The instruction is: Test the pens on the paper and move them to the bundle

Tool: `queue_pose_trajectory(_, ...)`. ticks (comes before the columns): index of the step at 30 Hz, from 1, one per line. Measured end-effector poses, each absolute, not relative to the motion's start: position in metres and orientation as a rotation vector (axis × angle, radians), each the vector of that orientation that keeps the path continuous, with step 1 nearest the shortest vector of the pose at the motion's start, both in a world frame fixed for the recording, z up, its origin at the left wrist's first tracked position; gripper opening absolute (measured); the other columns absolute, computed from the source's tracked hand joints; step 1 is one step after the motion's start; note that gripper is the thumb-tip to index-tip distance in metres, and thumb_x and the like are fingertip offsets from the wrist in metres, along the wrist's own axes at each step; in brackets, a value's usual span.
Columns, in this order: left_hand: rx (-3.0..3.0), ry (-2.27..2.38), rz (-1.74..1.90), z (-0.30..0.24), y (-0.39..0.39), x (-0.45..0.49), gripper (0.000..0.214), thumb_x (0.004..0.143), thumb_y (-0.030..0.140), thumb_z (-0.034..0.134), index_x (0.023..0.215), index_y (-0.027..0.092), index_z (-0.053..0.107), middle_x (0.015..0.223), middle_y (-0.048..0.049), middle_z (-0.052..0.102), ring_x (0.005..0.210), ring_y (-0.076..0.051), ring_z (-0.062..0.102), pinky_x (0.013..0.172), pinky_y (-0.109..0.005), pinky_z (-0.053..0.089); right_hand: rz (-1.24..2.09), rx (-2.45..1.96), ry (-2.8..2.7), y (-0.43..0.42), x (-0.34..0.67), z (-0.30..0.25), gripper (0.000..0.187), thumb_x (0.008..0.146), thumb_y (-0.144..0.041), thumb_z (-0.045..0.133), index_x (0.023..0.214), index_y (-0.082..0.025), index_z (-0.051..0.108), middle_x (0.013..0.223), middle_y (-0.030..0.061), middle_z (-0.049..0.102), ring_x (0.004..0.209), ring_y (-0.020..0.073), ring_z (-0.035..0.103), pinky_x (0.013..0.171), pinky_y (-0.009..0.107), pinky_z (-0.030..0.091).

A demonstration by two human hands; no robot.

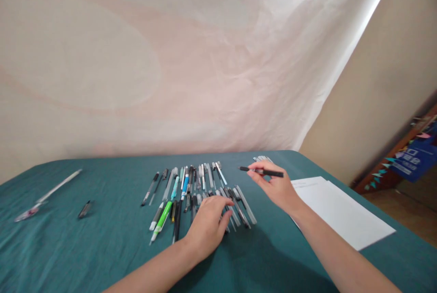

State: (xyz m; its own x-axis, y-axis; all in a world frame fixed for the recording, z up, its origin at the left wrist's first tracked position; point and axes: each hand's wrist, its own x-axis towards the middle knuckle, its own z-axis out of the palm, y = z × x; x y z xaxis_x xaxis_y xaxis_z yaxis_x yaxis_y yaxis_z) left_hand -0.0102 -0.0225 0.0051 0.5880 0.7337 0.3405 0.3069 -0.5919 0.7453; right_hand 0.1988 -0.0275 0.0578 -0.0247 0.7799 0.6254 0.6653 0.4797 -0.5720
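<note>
Between finger and thumb, my right hand (273, 186) grips a black pen (272, 173), raised over the table with its thin end pointing left. My left hand (210, 223) rests over the front row of pens, fingers stretched and thumb apart; it partly covers several of them. Clear-barrelled pens (246, 205) lie just right of that hand. To its left are a bright green pen (162, 220) and a black pen (177, 221). Behind, another row holds a blue and white pen (185, 183) and a turquoise pen (175, 187) among clear and dark ones.
White paper sheets (341, 211) lie on the right of the green-covered table (112, 256). Several more pens (261, 158) sit at the back, partly behind my right hand. Far left are a white stick-like item (61, 185) and a short dark pen-like piece (84, 209).
</note>
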Motion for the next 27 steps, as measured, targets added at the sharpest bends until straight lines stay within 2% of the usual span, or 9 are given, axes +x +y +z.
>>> queue_pose_trajectory(2,2.478,0.804,0.777,0.004,-0.028,-0.011,0.019,0.086,0.022,0.044,0.099,0.02,0.056,0.103,-0.0064,0.058,0.102,-0.022,0.048,0.093,-0.04,0.032,0.191,-1.379,-1.525,-0.018,0.226,0.049,0.026,0.076,-0.041,0.058,0.082,-0.016,0.06,0.062,0.0004,0.055,0.055,0.0123,0.049,0.053,0.024,0.041)
queue_pose_trajectory(5,2.703,0.757,0.679,0.002,-0.035,-0.009,0.021,0.086,0.02,0.042,0.103,0.02,0.055,0.105,-0.0055,0.058,0.104,-0.021,0.048,0.094,-0.041,0.03,0.382,-1.455,-1.205,-0.009,0.272,0.025,0.034,0.075,-0.046,0.056,0.086,-0.014,0.06,0.052,-0.0013,0.051,0.048,0.0118,0.046,0.047,0.024,0.038)
queue_pose_trajectory(8,2.806,0.763,0.655,-0.001,-0.038,-0.006,0.022,0.086,0.021,0.042,0.106,0.021,0.053,0.108,-0.0053,0.057,0.107,-0.021,0.047,0.097,-0.041,0.028,0.624,-1.476,-1.054,-0.012,0.316,-0.002,0.039,0.073,-0.045,0.057,0.093,-0.012,0.062,0.069,0.0067,0.062,0.062,0.0173,0.056,0.056,0.028,0.045)
queue_pose_trajectory(10,2.85,0.768,0.649,-0.005,-0.038,-0.004,0.023,0.086,0.022,0.043,0.107,0.021,0.052,0.11,-0.0057,0.057,0.109,-0.021,0.047,0.098,-0.042,0.027,0.673,-1.51,-1.017,-0.019,0.34,-0.017,0.04,0.072,-0.045,0.057,0.094,-0.012,0.063,0.077,0.0095,0.064,0.072,0.0202,0.059,0.064,0.031,0.046)
queue_pose_trajectory(13,2.886,0.771,0.622,-0.01,-0.038,-0.002,0.025,0.085,0.021,0.046,0.11,0.021,0.051,0.114,-0.0057,0.056,0.111,-0.021,0.046,0.099,-0.041,0.027,0.64,-1.566,-1.011,-0.029,0.365,-0.036,0.038,0.068,-0.043,0.062,0.094,-0.016,0.062,0.08,0.0072,0.064,0.074,0.0194,0.058,0.064,0.03,0.046)
queue_pose_trajectory(16,2.909,0.769,0.597,-0.013,-0.038,-0.001,0.027,0.084,0.019,0.048,0.111,0.021,0.05,0.116,-0.0056,0.055,0.112,-0.021,0.045,0.099,-0.042,0.027,0.497,-1.639,-0.985,-0.035,0.375,-0.049,0.031,0.065,-0.04,0.063,0.086,-0.018,0.059,0.063,0.0003,0.056,0.058,0.0154,0.052,0.052,0.027,0.04)
queue_pose_trajectory(19,2.934,0.756,0.602,-0.014,-0.037,0.0,0.027,0.084,0.019,0.047,0.111,0.021,0.05,0.117,-0.0068,0.055,0.113,-0.022,0.046,0.099,-0.042,0.027,0.455,-1.636,-0.975,-0.036,0.376,-0.054,0.021,0.07,-0.039,0.056,0.078,-0.02,0.055,0.053,-0.0036,0.048,0.051,0.0131,0.046,0.049,0.025,0.036)
queue_pose_trajectory(24,2.947,0.768,0.605,-0.015,-0.036,0.001,0.028,0.085,0.021,0.046,0.113,0.021,0.051,0.12,-0.0062,0.054,0.114,-0.022,0.046,0.099,-0.042,0.027,0.486,-1.62,-1.029,-0.035,0.371,-0.05,0.023,0.074,-0.038,0.048,0.082,-0.019,0.057,0.066,0.003,0.059,0.062,0.0158,0.054,0.056,0.027,0.042)
queue_pose_trajectory(27,2.958,0.778,0.57,-0.016,-0.035,0.001,0.029,0.085,0.021,0.046,0.114,0.021,0.051,0.121,-0.0061,0.055,0.114,-0.023,0.046,0.099,-0.042,0.028,0.463,-1.662,-1.056,-0.036,0.369,-0.048,0.025,0.069,-0.037,0.054,0.084,-0.018,0.061,0.069,0.0039,0.061,0.063,0.0166,0.055,0.055,0.027,0.041)
